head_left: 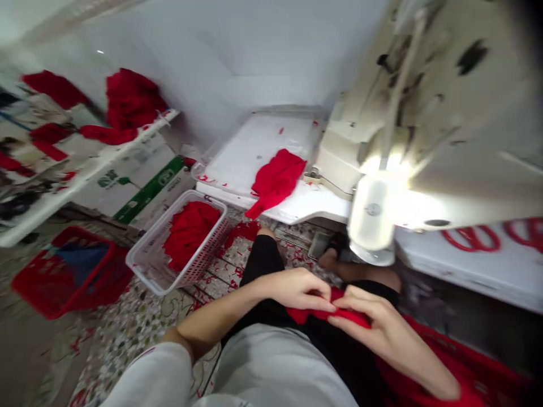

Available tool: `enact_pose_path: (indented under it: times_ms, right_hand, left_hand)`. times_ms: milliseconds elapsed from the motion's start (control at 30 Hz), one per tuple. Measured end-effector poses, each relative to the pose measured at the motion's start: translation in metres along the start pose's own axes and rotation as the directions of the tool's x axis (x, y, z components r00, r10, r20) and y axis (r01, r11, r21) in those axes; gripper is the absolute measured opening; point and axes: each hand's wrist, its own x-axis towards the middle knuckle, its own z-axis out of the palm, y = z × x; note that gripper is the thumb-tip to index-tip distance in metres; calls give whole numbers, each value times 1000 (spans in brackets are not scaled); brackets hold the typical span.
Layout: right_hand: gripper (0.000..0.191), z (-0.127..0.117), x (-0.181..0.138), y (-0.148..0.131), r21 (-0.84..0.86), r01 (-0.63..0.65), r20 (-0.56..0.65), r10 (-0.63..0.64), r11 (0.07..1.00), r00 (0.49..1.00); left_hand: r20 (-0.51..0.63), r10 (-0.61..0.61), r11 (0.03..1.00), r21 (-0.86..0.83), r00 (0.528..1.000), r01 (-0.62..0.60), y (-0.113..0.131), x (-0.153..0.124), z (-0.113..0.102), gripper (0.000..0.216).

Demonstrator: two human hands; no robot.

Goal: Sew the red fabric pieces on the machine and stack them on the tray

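Over my lap, my left hand [303,291] and my right hand [371,316] pinch a piece of red cloth [354,317] between thumbs and fingers. The fingertips of both hands nearly meet on its folded edge. Part of the cloth hangs below my left hand, and the rest is hidden behind my fingers. Ahead on the white sewing table [241,150] lies another red fabric piece [280,178], drooping over the front edge. To its right stands a sewing machine [339,147] with a lit lamp [373,212].
A white basket [142,265] of red cloth stands on the floor to the left, beside a red basket [63,305]. A red container [470,353] is close at my right. More red cloth [133,99] lies on a left-hand table. Red scraps litter the floor.
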Motion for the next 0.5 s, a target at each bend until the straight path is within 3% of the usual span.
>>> enact_pose_path:
  times_ms: [200, 333, 400, 500]
  right_hand:
    - [29, -13, -6, 6, 173, -21, -214, 59, 985, 975]
    - [34, -11, -7, 19, 410, -133, -221, 240, 902, 945]
    - [37, -9, -7, 21, 484, -158, -226, 298, 860, 928]
    - [35, -9, -6, 16, 500, -110, -291, 286, 859, 913]
  left_hand:
    - [-205, -156, 983, -125, 966, 133, 8, 2, 4, 26]
    - [-299, -239, 948, -278, 924, 155, 9, 9, 8, 30]
    - [-316, -211, 944, -312, 925, 108, 9, 12, 6, 32]
    - [-357, -92, 985, -172, 930, 31, 11, 15, -2, 25]
